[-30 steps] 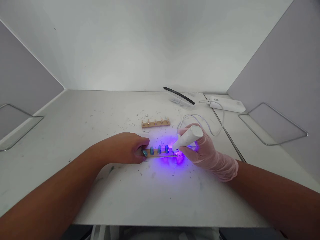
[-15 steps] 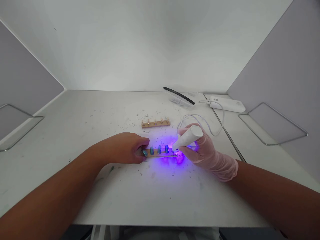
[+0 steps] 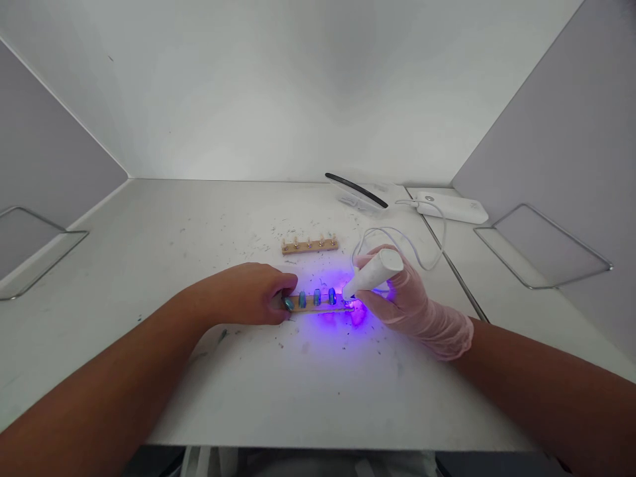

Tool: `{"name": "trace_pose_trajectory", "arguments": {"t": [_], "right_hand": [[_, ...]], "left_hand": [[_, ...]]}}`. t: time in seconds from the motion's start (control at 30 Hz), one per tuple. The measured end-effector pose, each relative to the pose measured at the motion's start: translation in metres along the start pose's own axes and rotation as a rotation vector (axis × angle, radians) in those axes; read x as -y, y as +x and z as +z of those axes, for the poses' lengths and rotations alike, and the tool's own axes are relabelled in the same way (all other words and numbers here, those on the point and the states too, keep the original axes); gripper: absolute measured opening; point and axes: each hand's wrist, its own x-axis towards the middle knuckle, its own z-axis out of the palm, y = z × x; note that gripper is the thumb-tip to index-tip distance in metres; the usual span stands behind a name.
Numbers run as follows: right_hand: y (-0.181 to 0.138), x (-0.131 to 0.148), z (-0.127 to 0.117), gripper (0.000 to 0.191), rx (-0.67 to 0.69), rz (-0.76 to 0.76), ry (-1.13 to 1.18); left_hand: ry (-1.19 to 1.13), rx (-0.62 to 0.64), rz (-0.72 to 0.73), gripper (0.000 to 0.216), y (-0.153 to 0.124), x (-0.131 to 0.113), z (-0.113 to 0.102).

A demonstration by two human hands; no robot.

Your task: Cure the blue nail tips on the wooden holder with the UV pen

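Observation:
My bare left hand is closed on the left end of a wooden nail-tip stand. Along the stand sit several shiny blue-green false nails. In a pink glove, my right hand grips a white handheld UV nail lamp, tilted with its lit end down over the stand's right end. Violet light spreads over that end and the tabletop around it. Whatever lies directly under the lamp head is hidden by the lamp and the glare.
Behind the stand lies a second wooden stand with several clear tips. A white cable curls toward a white power bank at the back right. A black-edged white device stands near the back wall. Wire frames flank both sides; dark specks dot the tabletop.

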Motion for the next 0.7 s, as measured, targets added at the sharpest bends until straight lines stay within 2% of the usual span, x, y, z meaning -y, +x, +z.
{"name": "trace_pose_trajectory", "arguments": {"t": [0.7], "right_hand": [[0.0027, 0.0004, 0.0003, 0.038, 0.002, -0.011, -0.001]], "left_hand": [[0.0, -0.006, 0.008, 0.018, 0.0003, 0.0023, 0.0007]]}}
